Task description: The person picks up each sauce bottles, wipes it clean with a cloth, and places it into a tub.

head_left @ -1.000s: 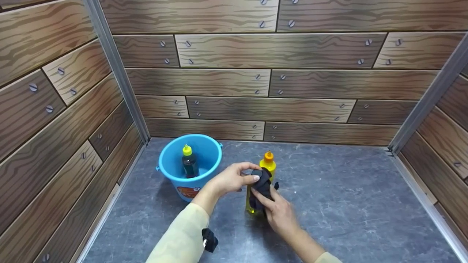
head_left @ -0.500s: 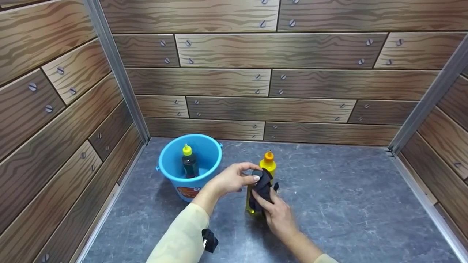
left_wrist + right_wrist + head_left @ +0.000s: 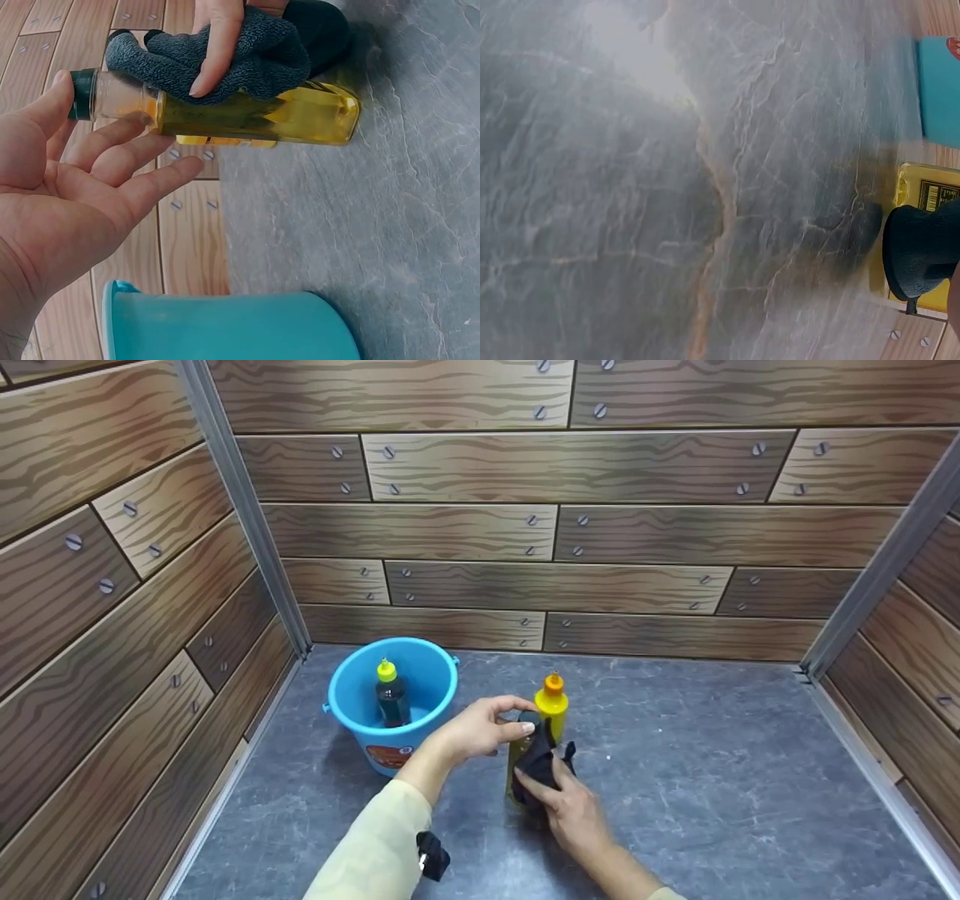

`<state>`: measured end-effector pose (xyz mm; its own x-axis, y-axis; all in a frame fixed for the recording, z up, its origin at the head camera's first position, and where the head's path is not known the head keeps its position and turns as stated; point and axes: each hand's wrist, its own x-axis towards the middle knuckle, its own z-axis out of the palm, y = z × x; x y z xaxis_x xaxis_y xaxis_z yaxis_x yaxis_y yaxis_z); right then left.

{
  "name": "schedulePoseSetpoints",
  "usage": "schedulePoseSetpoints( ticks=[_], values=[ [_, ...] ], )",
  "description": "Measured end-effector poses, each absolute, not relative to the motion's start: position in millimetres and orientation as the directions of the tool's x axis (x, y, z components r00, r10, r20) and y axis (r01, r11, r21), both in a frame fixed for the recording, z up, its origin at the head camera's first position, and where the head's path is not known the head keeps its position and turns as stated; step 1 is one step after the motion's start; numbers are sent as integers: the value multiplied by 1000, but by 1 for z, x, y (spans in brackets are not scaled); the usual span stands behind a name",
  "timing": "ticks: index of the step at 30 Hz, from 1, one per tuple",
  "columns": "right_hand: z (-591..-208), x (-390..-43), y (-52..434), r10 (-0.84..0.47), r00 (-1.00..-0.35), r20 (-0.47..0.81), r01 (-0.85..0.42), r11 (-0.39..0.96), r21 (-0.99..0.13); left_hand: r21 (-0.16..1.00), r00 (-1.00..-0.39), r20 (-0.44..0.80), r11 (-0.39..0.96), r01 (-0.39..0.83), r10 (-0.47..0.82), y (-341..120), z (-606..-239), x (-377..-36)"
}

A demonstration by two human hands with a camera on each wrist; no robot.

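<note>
An upright glass bottle of yellow oil (image 3: 255,120) stands on the grey floor in front of me. My left hand (image 3: 480,727) pinches its dark green cap (image 3: 81,94) between thumb and fingers, the other fingers spread beside the neck. With my right hand (image 3: 577,814) I hold a dark grey cloth (image 3: 217,56) bunched against the bottle's side, covering much of it in the head view. The right wrist view catches a hanging part of the cloth (image 3: 919,247) and the bottle's printed label (image 3: 937,195). Just behind is a yellow squeeze bottle (image 3: 551,706) with an orange cap.
To the left stands a blue bucket (image 3: 366,737), holding a dark bottle (image 3: 392,701) with a yellow cap. Wood-patterned panels (image 3: 465,532) wall the grey marbled floor (image 3: 720,780) at the back and both sides.
The cloth's upper end has slipped lower along the bottle and is bunched differently, with the right hand shifting slightly. The left hand stays at the cap.
</note>
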<state>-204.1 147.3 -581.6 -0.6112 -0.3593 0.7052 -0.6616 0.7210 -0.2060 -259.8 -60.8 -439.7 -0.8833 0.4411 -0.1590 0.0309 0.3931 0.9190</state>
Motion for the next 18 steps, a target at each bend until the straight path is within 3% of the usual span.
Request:
schedulePoseSetpoints(
  ticks=[6, 18],
  values=[
    [-582, -205, 148, -363, -602, 711, -672, 712, -206, 919, -884, -161, 392, 28, 440, -61, -438, -260],
    [-590, -202, 151, -378, -659, 650, -642, 733, -225, 918, -885, -161, 396, 29, 437, -60, -438, -259]
  ],
)
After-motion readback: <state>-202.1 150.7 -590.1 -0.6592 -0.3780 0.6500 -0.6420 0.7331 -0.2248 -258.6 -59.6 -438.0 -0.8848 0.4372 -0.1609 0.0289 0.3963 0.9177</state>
